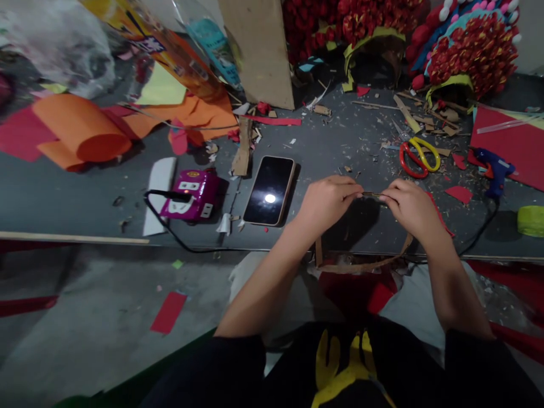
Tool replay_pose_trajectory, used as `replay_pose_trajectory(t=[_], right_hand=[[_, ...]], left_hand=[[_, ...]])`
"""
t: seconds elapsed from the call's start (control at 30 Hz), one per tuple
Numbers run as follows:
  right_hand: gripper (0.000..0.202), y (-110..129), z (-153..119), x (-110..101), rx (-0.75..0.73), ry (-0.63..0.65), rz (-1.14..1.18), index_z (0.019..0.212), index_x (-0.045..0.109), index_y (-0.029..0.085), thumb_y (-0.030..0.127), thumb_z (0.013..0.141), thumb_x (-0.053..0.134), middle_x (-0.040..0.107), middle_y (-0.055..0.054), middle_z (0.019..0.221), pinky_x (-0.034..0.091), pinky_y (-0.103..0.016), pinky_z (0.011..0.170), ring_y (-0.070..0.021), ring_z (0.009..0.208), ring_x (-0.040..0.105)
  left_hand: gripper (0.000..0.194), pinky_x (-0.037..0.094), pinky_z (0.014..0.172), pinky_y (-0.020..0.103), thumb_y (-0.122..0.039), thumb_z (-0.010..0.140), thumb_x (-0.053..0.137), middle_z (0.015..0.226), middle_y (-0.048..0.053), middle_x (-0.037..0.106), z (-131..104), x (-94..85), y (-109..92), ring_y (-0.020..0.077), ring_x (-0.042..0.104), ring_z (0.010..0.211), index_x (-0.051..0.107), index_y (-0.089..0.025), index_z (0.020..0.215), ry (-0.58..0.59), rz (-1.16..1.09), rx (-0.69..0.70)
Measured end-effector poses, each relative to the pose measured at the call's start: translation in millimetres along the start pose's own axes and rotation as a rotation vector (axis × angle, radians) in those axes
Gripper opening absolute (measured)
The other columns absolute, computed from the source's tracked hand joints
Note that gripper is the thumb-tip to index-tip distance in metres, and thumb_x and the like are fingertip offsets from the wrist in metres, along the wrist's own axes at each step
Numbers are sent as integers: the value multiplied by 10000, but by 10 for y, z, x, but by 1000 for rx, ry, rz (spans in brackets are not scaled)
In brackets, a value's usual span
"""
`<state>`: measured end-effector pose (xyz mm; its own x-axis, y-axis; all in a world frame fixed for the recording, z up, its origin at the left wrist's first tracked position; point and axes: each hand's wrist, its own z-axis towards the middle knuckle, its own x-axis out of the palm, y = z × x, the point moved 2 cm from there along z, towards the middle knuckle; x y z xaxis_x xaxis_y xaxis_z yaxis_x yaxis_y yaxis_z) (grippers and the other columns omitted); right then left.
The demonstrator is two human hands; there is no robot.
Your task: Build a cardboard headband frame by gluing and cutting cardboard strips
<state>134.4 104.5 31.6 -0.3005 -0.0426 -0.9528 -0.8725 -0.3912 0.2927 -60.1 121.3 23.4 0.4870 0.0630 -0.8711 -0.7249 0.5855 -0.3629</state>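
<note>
Both hands are raised over the front part of the grey table point(212, 147). My left hand point(329, 198) pinches one end of a thin brown strip point(372, 194), and the fingers of my right hand point(410, 205) are closed on its other end. The strip is seen edge-on between the fingertips. A longer brown cardboard band point(361, 266) curves below the hands at the table's front edge; whether it joins the held strip cannot be seen. A black phone point(270, 191) lies left of my left hand. Red and yellow scissors point(419, 156) lie beyond my right hand.
A purple power socket point(189, 195) with a black cable stands left of the phone. At the right are a blue glue gun point(495, 170) and green tape point(531, 221). Orange paper point(85, 130), a cardboard piece point(259, 51), red decorations point(471, 56) and scattered scraps occupy the back.
</note>
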Motion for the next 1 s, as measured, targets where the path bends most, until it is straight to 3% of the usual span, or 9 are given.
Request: replay_pose_trajectory(t=[0.3,1.0], right_hand=[[194,-69,62,138,73,65,-59,953,772,200,222,936,580,730,-85,942,417,-333,715,-237,884,647],[162,-116,63,140,91,-41,77,934,749,212,231,926,588,744,-79,960,450,-346,777,-239,908,662]], left_hand=[[182,529,677,260,-170,896,606,995,42,783,43,187,60,206,738,932,778,-227,911,120,12,-100],[177,520,731,257,-177,924,564,964,40,769,30,172,65,182,718,909,739,-195,944,54,-9,-36]])
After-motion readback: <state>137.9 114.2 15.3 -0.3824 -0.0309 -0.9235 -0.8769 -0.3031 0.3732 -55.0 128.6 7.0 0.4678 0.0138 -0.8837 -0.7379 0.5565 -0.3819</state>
